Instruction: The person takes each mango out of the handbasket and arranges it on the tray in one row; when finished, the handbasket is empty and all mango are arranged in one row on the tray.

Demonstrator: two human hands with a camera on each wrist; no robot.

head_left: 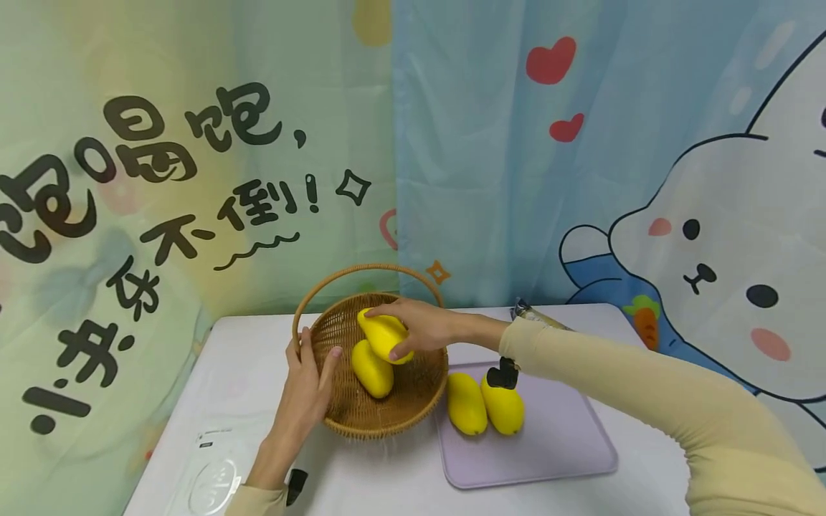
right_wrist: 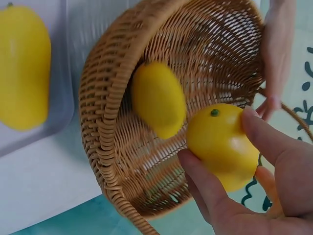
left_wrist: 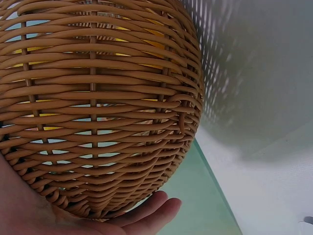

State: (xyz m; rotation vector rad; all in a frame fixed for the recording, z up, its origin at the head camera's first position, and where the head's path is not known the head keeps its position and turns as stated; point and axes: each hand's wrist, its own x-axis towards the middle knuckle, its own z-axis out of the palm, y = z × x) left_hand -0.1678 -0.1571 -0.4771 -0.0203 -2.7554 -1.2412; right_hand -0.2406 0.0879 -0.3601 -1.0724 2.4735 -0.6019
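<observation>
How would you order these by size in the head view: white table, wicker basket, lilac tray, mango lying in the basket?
1. White table
2. Wicker basket and lilac tray: too close to rank, as the tray is partly covered
3. Mango lying in the basket

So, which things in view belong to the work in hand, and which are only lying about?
Belong to the work:
wicker basket
yellow fruit being held
yellow fruit inside the basket
two yellow fruits on the tray
purple tray

Apparently just lying about:
wrapped item behind the tray, partly hidden
</observation>
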